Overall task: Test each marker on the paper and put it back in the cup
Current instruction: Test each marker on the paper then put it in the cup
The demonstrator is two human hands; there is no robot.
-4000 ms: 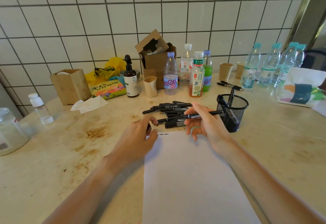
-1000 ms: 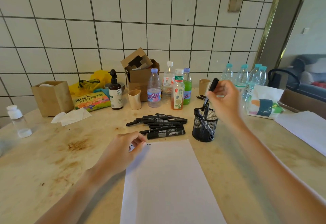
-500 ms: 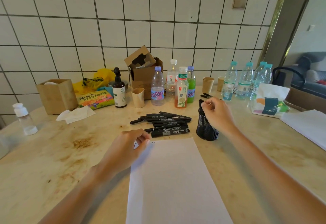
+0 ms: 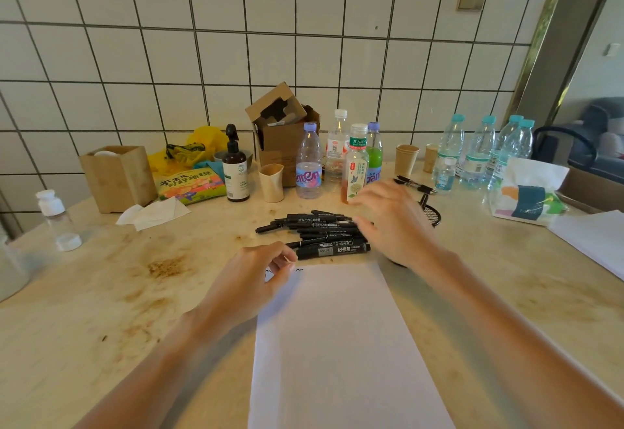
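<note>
A white sheet of paper (image 4: 337,344) lies on the table in front of me, with small black scribbles at its top left corner. Beyond it sits a pile of black markers (image 4: 317,229), the nearest a thick one (image 4: 332,250). My left hand (image 4: 250,276) rests on the paper's top left corner with fingers loosely curled, holding nothing. My right hand (image 4: 391,222) hovers with fingers spread over the right end of the pile, empty. The black mesh cup (image 4: 430,216) stands behind that hand, mostly hidden, a marker sticking up from it.
Bottles (image 4: 309,162), paper cups (image 4: 271,182), a cardboard box (image 4: 280,131), a pump bottle (image 4: 235,165) and a snack bag line the tiled wall. Water bottles (image 4: 476,151) and a tissue pack (image 4: 526,192) stand at right. Another white sheet (image 4: 594,239) lies far right.
My right hand dropped its marker into the mesh cup, let go, and moved left to hover over the marker pile. My left hand stayed on the paper corner.
</note>
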